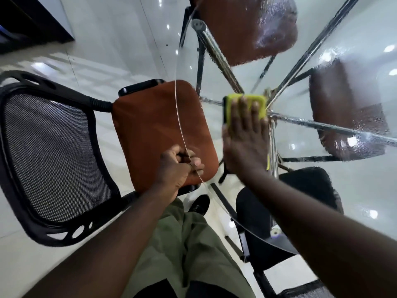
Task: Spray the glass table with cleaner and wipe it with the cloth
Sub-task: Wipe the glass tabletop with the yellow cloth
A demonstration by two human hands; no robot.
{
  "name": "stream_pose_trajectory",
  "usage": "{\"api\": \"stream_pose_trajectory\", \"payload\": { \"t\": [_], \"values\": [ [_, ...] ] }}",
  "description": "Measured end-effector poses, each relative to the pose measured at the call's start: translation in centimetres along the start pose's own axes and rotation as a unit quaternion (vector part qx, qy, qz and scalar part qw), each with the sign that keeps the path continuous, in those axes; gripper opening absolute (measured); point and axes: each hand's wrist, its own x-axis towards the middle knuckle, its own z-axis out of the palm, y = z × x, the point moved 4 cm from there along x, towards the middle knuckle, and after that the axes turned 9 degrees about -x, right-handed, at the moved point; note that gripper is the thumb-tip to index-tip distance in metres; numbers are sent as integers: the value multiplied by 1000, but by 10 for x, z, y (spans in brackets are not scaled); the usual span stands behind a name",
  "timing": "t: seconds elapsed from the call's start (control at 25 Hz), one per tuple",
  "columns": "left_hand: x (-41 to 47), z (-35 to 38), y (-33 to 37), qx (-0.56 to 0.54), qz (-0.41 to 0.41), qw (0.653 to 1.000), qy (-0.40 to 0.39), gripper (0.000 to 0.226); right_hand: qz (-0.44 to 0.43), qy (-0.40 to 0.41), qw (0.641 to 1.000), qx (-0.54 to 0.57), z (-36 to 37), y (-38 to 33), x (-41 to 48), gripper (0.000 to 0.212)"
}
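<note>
Nearest to the person, the green trousers (187, 244) and one black shoe (199, 204) show below the curved rim of the glass desk (354, 190). At this rim the left hand (179, 163) is closed into a loose fist, and it seems to grip the glass edge itself, as if to steady the body; I cannot tell if it holds anything more. A little further in, the right hand (245, 136) lies open and flat, fingers spread, and presses the yellow-green cloth (247, 106) down on the glass, close to where the chrome legs (217, 54) meet under the desk. No spray bottle is visible. Beyond the cloth, drops and wet streaks of cleaner (270, 33) lie on the far part of the glass, over the brown chair seats (348, 108) that show through it, so the wiping looks only partly done. To do this step well, I think the palm should keep even pressure, and the strokes should overlap and go outward into the wet zone, with the cloth turned to a dry side when it gets soaked, so that no streaks are left. Left of the desk stands a chair with an orange seat (154, 130) and a black mesh back (49, 155). I can read no brand, label or writing anywhere.
</note>
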Motion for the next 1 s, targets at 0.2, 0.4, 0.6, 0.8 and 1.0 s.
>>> {"api": "stream_pose_trajectory", "payload": {
  "t": [0.2, 0.4, 0.6, 0.8, 1.0],
  "values": [
    [11, -9, 5, 22, -34, 999, -34, 26, -417, -18, 905, -79, -6, -27, 35, 62],
    [4, -7, 5, -6, -30, 999, -38, 23, -190, 28, 981, -9, -14, 3, 88, 60],
    [0, -6, 9, 15, -23, 999, -25, 24, -210, -2, 977, -44, -4, -36, 24, 62],
    [11, -10, 2, 11, -33, 999, -35, 24, -399, -3, 914, -79, -11, -45, 115, 61],
    [2, -7, 6, 42, -29, 998, -22, 25, -23, 4, 999, 26, -11, -38, 76, 63]
  ]
}}
